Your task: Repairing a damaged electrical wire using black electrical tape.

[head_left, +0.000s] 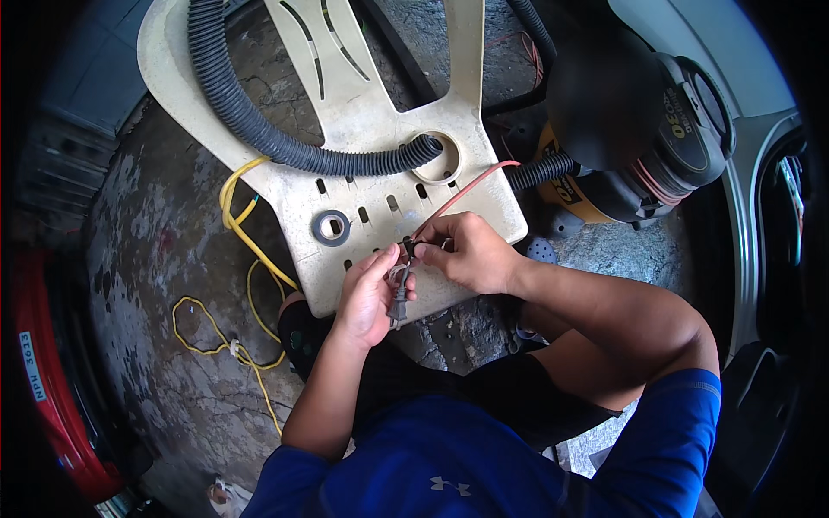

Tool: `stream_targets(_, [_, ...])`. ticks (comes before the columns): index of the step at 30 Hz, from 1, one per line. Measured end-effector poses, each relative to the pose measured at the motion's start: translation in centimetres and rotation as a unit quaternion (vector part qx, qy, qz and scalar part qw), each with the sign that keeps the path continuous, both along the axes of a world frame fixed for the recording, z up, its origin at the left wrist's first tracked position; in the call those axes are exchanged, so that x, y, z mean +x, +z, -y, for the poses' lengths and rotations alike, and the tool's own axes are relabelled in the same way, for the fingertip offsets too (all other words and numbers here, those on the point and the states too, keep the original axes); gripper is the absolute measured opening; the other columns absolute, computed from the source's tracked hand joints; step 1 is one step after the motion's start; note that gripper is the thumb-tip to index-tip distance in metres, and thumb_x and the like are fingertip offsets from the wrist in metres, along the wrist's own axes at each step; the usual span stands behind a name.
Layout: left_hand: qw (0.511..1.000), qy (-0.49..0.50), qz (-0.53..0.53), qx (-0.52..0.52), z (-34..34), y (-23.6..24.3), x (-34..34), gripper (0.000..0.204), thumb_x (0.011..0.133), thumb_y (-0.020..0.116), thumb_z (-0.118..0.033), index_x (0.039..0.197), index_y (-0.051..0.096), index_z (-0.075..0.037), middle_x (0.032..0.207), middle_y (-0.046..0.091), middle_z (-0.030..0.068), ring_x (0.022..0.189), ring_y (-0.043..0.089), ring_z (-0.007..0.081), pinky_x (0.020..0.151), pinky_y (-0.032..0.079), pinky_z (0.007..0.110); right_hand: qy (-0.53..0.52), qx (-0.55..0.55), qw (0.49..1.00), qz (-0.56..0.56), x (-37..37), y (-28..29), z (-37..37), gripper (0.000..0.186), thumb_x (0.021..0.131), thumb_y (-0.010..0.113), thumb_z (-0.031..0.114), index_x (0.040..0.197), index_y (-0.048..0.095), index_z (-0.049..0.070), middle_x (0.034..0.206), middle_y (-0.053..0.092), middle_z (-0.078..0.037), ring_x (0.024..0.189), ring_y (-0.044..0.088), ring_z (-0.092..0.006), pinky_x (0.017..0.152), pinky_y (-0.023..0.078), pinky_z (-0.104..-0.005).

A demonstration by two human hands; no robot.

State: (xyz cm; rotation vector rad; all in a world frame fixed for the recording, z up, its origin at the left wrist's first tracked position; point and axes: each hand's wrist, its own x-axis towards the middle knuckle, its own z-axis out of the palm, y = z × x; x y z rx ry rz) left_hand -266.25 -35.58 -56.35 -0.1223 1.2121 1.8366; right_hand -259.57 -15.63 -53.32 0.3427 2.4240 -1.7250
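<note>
Over the front edge of a cream plastic chair [484,220], my hands meet at a thin cord. My left hand [367,293] is closed around the cord's lower end, from which a grey two-pin plug [398,304] hangs. Fingers of my right hand [473,253] pinch a black piece [410,249] on the cord, perhaps a taped joint; its details are too small to tell. From there a reddish-orange cord [466,188] runs across the seat toward the vacuum cleaner. A roll of black electrical tape [344,228] lies flat on the seat, left of my hands.
A black corrugated hose [302,157] crosses the chair, its end at a cream ring [456,162]. The yellow-and-black vacuum cleaner [566,194] stands at the right beside a silver car [738,181]. Yellow cord [229,203] loops down onto the concrete floor. A red vehicle [56,380] is at far left.
</note>
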Motion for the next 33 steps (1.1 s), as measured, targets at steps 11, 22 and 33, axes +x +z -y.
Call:
stream_targets(11, [0.999,-0.042,-0.016,0.028,-0.6,-1.1,0.7,0.02,0.108,0.064,-0.026,0.116,0.066,-0.007,0.096,0.06,-0.0002,0.074,0.056,0.0109,0.062,0.044,0.027,-0.001,0.121,0.993,-0.011,0.2,2.1,0.1,0.022,0.093,0.072,0.019,0.1,0.079,0.0,0.093,0.077,-0.021,0.088,0.076,-0.037,0.082,0.06,-0.0427])
stream_targets(22, [0.993,-0.065,-0.071,0.065,-1.4,-1.7,-0.7,0.021,0.107,0.069,-0.022,0.117,0.071,-0.003,0.104,0.074,0.0048,0.089,0.072,0.0149,0.085,0.06,0.031,0.001,0.112,0.993,-0.045,0.3,1.7,-0.5,0.02,0.089,0.073,0.016,0.102,0.079,0.002,0.092,0.078,-0.019,0.086,0.077,-0.0355,0.08,0.06,-0.0428])
stream_targets(33, [0.993,-0.014,-0.104,0.062,-1.1,-3.0,0.2,0.02,0.109,0.065,-0.021,0.12,0.071,-0.006,0.096,0.068,0.0019,0.085,0.066,0.0137,0.077,0.053,0.03,-0.009,0.139,0.989,-0.039,0.1,0.6,-1.2,0.021,0.091,0.074,0.016,0.106,0.081,0.004,0.095,0.078,-0.02,0.088,0.077,-0.0357,0.084,0.059,-0.0427])
